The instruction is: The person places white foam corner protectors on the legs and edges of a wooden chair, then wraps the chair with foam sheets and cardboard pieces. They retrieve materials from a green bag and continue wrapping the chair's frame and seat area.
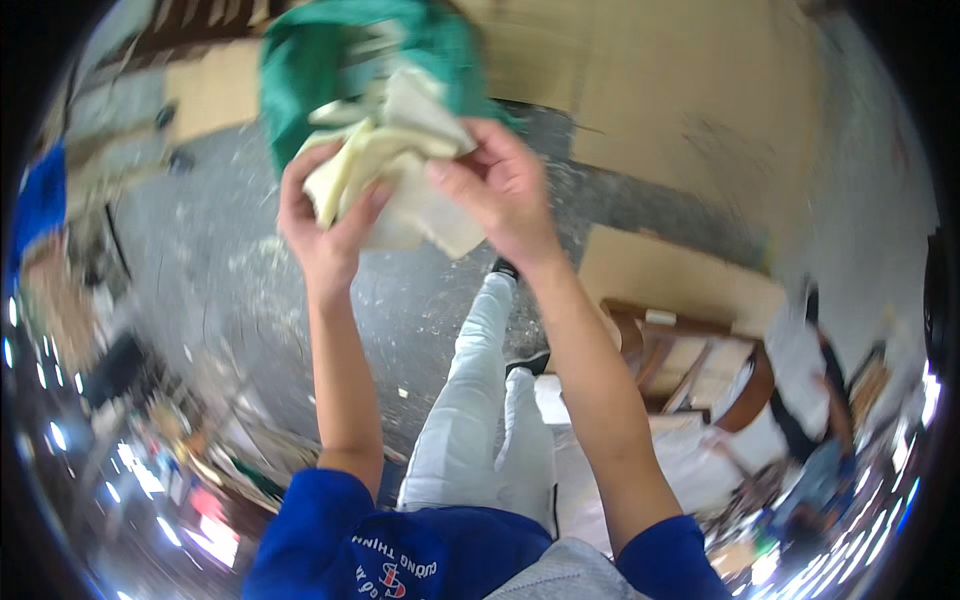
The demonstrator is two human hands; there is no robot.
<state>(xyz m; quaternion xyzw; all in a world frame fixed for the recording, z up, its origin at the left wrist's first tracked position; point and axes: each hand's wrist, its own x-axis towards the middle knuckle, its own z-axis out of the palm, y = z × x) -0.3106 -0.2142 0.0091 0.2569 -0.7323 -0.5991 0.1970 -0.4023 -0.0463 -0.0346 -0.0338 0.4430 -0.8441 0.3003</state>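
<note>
Held out in front of me is a crumpled bundle of pale yellow and off-white cloth [405, 150], slightly blurred. My left hand [328, 215] is closed on its left side, thumb in front and fingers behind. On the right side, my right hand [500, 190] pinches the same cloth between thumb and fingers. A flat whitish flap hangs below, between the two hands. Just beyond them sits a green sack [300, 75] with its mouth open; more whitish pieces [375, 45] show inside it, partly hidden by the bundle.
Cardboard sheets [690, 110] cover the floor at the far right. A brown wooden frame piece [690, 365] lies to the right of my legs. Another person [820, 470] is low at the right edge. Mixed clutter [190, 430] fills the lower left. Grey floor [220, 300] lies between.
</note>
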